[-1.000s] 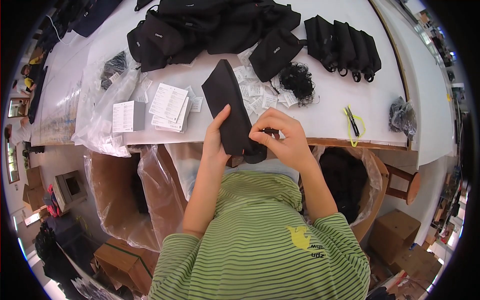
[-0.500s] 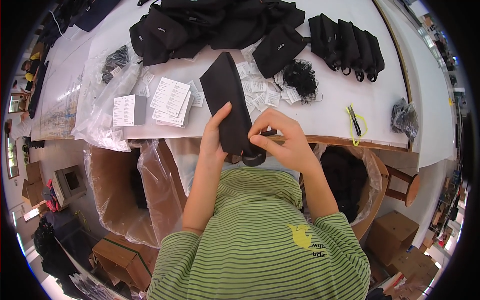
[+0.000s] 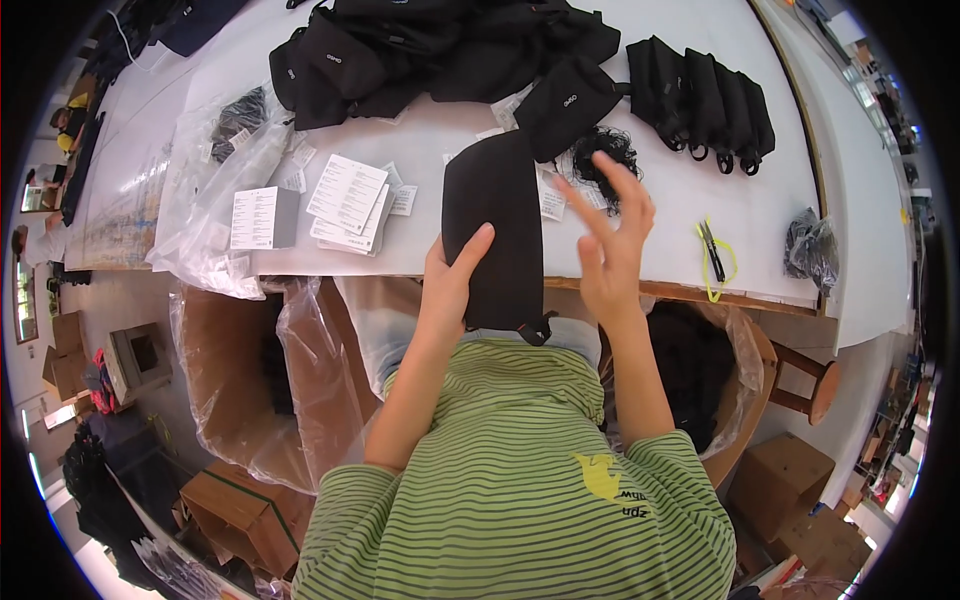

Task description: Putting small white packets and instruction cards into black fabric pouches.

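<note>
Pouch (image 3: 493,230) black, flat, oblong; left hand (image 3: 452,275) gripping edge.

A flat, long black fabric pouch (image 3: 495,235) stands upright at the frame's centre, its top over the white worktop (image 3: 640,240) edge, a small strap dangling below.

White table (image 3: 640,60): black pouches (image 3: 420,50), paper tags (image 3: 345,195), scissors (image 3: 712,250).
</note>
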Demonstrator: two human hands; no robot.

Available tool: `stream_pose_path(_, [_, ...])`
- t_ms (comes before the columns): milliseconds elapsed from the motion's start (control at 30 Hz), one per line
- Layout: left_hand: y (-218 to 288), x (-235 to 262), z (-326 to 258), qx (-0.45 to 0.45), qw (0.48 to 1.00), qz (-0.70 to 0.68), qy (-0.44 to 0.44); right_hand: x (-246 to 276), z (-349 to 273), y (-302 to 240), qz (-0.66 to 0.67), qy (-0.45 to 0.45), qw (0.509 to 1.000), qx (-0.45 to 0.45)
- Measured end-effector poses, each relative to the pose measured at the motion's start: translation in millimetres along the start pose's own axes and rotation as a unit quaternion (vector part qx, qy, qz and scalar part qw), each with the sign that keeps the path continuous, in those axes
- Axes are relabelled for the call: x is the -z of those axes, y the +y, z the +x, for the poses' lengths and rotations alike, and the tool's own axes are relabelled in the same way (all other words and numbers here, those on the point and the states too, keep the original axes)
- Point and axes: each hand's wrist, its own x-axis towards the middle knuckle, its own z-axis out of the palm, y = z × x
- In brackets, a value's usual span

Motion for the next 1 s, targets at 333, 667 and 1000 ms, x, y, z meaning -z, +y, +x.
stream_pose_path(333, [-2, -1, 0, 0.015, 0.998, -0.049, 0.021, 2, -36, 15, 0.002, -0.065, 0.995, 0.076])
stream_pose_path(667, [-5, 1, 2, 0.029, 0.997, -0.055, 0.034, -4, -55, 13, 0.031, -0.044, 0.999, -0.002])
stream_pose_path(1000, [-22, 2, 0, 0.023, 0.990, -0.136, 0.011, -18, -59, -39, -0.016, -0.143, 0.986, -0.079])
